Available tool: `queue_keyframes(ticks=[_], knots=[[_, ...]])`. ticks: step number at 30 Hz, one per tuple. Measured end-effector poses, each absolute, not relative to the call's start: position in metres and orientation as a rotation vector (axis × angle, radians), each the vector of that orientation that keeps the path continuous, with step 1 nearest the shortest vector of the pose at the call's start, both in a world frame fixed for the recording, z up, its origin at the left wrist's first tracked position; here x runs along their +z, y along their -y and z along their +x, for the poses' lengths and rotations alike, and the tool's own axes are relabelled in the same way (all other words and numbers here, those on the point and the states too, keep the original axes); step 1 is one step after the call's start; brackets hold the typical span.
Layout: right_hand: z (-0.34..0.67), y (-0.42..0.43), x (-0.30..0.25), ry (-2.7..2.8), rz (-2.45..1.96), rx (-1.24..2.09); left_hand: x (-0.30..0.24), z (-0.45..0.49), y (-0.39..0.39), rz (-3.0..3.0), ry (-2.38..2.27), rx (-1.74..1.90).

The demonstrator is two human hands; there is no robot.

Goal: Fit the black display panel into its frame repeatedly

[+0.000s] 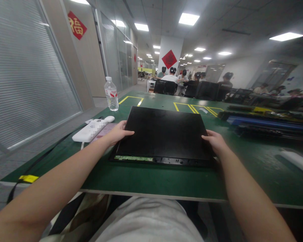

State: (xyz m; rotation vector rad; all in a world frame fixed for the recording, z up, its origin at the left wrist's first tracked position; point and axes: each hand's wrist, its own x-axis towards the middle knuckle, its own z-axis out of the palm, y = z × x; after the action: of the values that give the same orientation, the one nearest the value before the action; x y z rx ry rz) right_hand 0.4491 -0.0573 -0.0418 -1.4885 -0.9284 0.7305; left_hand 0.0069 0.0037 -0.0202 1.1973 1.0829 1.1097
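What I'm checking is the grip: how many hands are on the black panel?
2, both on the black panel: the left hand at its left edge, the right hand at its right. Parts of both are hidden.

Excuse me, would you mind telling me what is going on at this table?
A person is holding a black panel by its two sides, the left hand on one edge and the right hand on the other. A green strip shows along its near side. It is over the green table; whether it rests there is hard to tell.
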Motion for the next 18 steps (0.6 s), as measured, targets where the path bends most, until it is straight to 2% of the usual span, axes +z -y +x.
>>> queue_keyframes(ticks=[18], knots=[[0.4512, 0.0545, -0.0447, 0.954, -1.468, 0.726, -0.0224, 0.0050, -0.0074, 1.223, -1.127, 1.102]])
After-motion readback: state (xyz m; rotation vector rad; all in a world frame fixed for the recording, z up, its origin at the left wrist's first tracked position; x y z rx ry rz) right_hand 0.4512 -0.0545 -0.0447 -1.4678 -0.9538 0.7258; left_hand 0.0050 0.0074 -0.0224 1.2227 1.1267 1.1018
